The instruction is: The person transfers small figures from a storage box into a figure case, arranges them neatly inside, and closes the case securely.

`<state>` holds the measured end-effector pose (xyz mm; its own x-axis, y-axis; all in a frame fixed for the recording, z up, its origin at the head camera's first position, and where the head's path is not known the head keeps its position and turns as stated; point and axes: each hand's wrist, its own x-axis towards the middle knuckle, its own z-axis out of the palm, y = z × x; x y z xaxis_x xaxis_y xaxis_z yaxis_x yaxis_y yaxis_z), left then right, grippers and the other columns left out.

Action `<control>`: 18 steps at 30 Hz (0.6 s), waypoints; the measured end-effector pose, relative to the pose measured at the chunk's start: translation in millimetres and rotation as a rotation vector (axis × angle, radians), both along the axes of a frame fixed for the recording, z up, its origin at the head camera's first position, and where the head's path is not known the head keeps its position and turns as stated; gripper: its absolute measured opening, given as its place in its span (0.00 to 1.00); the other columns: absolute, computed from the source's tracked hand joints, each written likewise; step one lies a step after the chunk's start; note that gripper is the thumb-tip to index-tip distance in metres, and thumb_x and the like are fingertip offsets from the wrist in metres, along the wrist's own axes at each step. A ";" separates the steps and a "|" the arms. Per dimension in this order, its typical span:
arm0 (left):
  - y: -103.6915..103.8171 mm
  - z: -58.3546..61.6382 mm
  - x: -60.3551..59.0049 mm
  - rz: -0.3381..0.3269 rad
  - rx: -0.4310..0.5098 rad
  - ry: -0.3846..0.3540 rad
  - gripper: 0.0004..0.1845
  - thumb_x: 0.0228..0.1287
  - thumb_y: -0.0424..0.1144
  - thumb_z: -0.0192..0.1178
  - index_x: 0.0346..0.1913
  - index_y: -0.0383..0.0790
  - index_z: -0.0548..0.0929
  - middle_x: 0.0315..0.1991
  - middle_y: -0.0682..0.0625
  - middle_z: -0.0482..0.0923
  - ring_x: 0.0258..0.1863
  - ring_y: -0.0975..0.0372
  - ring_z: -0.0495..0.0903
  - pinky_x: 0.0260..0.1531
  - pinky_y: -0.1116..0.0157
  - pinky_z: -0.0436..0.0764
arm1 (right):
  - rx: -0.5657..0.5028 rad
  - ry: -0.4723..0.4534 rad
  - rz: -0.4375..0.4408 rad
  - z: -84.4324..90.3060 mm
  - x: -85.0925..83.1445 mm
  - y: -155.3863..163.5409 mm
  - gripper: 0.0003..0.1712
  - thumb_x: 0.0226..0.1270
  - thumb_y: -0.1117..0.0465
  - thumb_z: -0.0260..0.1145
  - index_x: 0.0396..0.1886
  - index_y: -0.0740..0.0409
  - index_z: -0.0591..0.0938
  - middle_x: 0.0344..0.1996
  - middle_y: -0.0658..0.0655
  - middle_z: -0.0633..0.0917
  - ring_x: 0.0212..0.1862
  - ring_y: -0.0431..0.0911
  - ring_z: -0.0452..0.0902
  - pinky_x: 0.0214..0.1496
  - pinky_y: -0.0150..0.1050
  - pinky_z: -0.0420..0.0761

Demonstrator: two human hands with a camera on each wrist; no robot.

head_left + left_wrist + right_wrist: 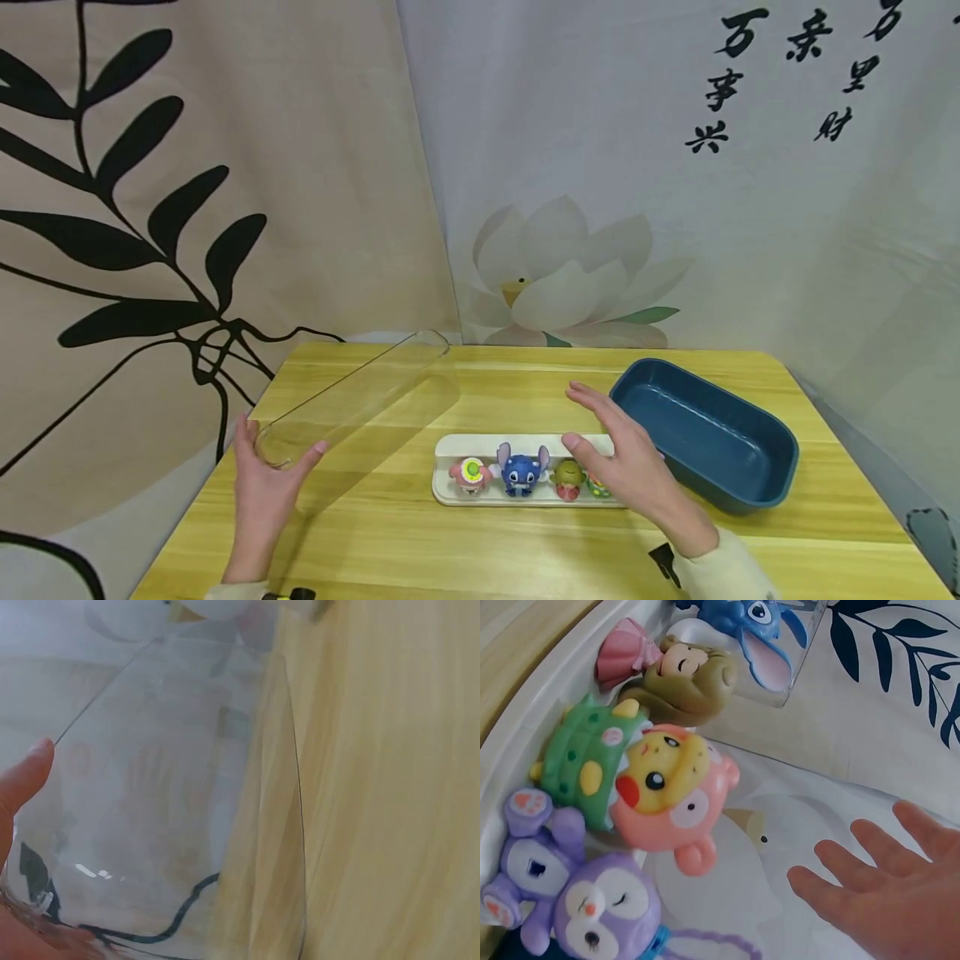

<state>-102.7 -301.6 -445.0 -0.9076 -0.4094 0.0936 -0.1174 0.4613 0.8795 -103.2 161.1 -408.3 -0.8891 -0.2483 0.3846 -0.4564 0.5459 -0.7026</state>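
Note:
My left hand [266,496] grips the near left end of a clear plastic cover [367,408], thumb on one side and fingers on the other. The cover slants away to the back, tilted above the table. A white tray [465,446] holds a row of small toy figurines: a pink one [471,475], a blue big-eared one [520,471] and an olive-haired doll [567,483]. Over the tray's right end hovers my right hand [641,467], fingers spread, holding nothing. It hides a green-suited figurine [585,765] and a purple one [611,900], which the right wrist view shows.
To the right of the tray stands a dark blue rectangular bin [705,417], close beside my right hand. All of it is on a light wooden table [525,550]. Printed cloth [562,167] hangs behind the table's back edge.

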 end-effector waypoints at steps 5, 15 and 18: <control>2.7 0.1 0.3 0.043 0.110 -0.011 0.59 0.60 0.49 0.77 0.83 0.46 0.47 0.80 0.43 0.60 0.69 0.50 0.67 0.53 0.72 0.74 | 0.011 -0.018 0.017 2.3 -4.4 -8.9 0.34 0.75 0.48 0.65 0.77 0.47 0.71 0.78 0.52 0.68 0.76 0.59 0.63 0.69 0.75 0.67; -3.3 -1.7 1.3 0.063 0.121 0.004 0.52 0.58 0.47 0.79 0.80 0.44 0.57 0.73 0.47 0.69 0.64 0.63 0.68 0.45 0.80 0.71 | 0.052 -0.011 0.078 9.6 -13.0 -29.5 0.36 0.75 0.44 0.65 0.78 0.46 0.70 0.78 0.51 0.68 0.77 0.56 0.63 0.71 0.70 0.68; -4.2 -0.6 2.1 0.051 0.097 0.008 0.51 0.59 0.47 0.78 0.79 0.44 0.58 0.73 0.47 0.69 0.63 0.65 0.68 0.46 0.80 0.70 | 0.057 -0.010 0.077 11.6 -14.4 -31.9 0.36 0.75 0.43 0.64 0.78 0.46 0.70 0.78 0.50 0.68 0.77 0.55 0.64 0.71 0.70 0.69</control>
